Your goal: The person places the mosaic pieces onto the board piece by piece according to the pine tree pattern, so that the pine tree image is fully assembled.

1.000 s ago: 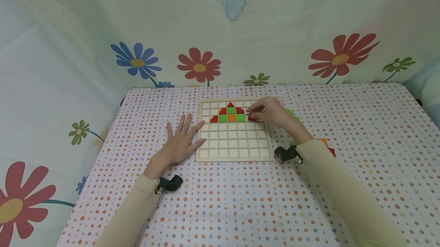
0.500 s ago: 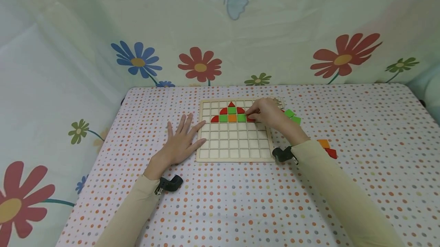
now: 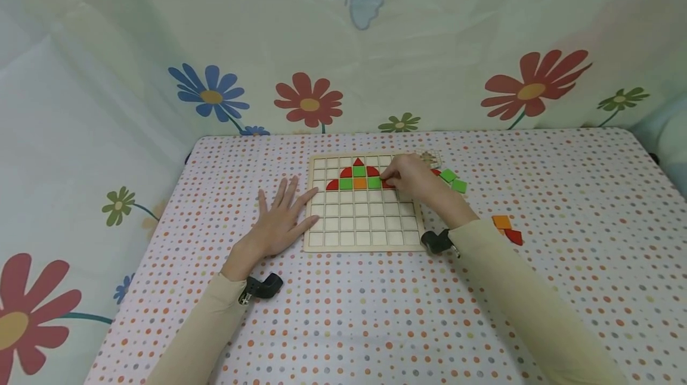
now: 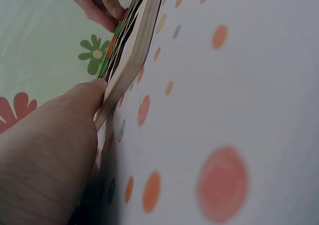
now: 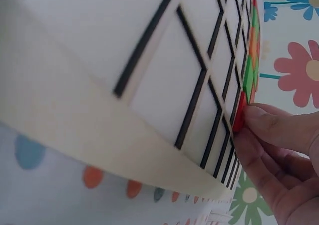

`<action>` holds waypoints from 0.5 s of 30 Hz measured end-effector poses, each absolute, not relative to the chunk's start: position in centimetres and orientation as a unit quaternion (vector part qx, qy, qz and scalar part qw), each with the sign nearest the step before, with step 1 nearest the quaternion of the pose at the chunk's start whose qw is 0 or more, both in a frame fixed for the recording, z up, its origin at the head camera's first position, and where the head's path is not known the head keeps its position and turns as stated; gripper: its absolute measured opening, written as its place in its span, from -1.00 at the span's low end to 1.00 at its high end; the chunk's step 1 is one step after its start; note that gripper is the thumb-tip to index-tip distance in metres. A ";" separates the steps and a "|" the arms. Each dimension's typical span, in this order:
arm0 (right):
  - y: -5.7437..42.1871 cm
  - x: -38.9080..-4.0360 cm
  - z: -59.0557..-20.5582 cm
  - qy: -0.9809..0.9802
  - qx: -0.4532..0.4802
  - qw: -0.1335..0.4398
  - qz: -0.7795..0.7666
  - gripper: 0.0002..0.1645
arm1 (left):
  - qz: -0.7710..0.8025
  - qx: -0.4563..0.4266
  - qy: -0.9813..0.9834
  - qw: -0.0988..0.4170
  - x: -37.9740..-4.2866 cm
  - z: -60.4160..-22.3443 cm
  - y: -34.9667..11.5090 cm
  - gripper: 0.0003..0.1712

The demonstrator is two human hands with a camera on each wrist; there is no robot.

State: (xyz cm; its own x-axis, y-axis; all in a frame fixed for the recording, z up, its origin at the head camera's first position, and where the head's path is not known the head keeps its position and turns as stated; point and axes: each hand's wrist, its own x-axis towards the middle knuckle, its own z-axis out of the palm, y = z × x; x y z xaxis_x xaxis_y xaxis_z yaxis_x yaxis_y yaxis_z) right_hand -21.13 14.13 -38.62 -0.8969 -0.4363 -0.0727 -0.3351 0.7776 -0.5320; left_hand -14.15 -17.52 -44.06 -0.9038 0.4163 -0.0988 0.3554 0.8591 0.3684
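A square wooden grid board (image 3: 349,224) lies on the table. Toward its far side, colored tiles form a stepped shape: a red triangle (image 3: 358,162) on top, green squares (image 3: 346,183), an orange square (image 3: 360,183) and red tiles with a curved edge (image 3: 346,172). My right hand (image 3: 421,182) pinches another red tile (image 5: 239,112) between thumb and fingers at the cell right of the last green square. Its fingers partly cover that tile. My left hand (image 3: 280,221) lies flat with fingers spread, thumb and index fingertip touching the board's left edge.
Right of the board lie loose green tiles (image 3: 458,186) and part of a red tile (image 3: 436,172). Nearer the right sleeve are an orange tile (image 3: 501,222) and a red tile (image 3: 514,236). A small patterned piece (image 3: 429,157) sits behind the right hand.
My right hand has moved slightly left and lowered the red tile to the cell beside the green square. My left hand has stayed in place.
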 end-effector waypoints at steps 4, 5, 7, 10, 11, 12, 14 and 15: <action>14.1 -20.8 -38.5 0.937 -0.193 0.105 -0.272 -0.73 | 0.176 0.201 0.960 0.086 -14.1 -43.9 -17.6 -0.21; 14.1 -20.7 -38.5 0.936 -0.190 0.107 -0.276 -0.73 | 0.177 0.201 0.960 0.086 -14.1 -43.9 -17.6 -0.21; 14.1 -20.6 -38.6 0.935 -0.188 0.106 -0.281 -0.73 | 0.177 0.201 0.960 0.086 -14.0 -43.9 -17.6 -0.21; 14.1 -20.2 -38.7 0.931 -0.187 0.107 -0.296 -0.71 | 0.178 0.200 0.960 0.087 -14.0 -43.9 -17.6 -0.21; 14.2 -20.1 -38.7 0.929 -0.188 0.108 -0.301 -0.70 | 0.179 0.199 0.960 0.086 -14.0 -43.9 -17.6 -0.20; 14.3 -19.9 -38.7 0.925 -0.188 0.110 -0.310 -0.70 | 0.178 0.198 0.960 0.085 -14.0 -43.9 -17.6 -0.20; 14.8 -19.6 -38.6 0.916 -0.186 0.117 -0.336 -0.68 | 0.180 0.198 0.960 0.085 -13.9 -43.9 -17.5 -0.20; 15.2 -19.4 -38.6 0.910 -0.188 0.117 -0.350 -0.67 | 0.181 0.198 0.960 0.084 -13.9 -43.9 -17.4 -0.20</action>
State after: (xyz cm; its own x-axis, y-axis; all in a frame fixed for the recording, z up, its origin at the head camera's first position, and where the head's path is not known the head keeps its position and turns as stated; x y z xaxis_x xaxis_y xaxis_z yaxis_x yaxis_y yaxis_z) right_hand -19.41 15.20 -38.55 -0.9017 -0.4247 -0.0805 -0.2610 0.6834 -0.6818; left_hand -13.91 -17.45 -43.91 -0.9072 0.4109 -0.0906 0.3498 0.8562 0.3801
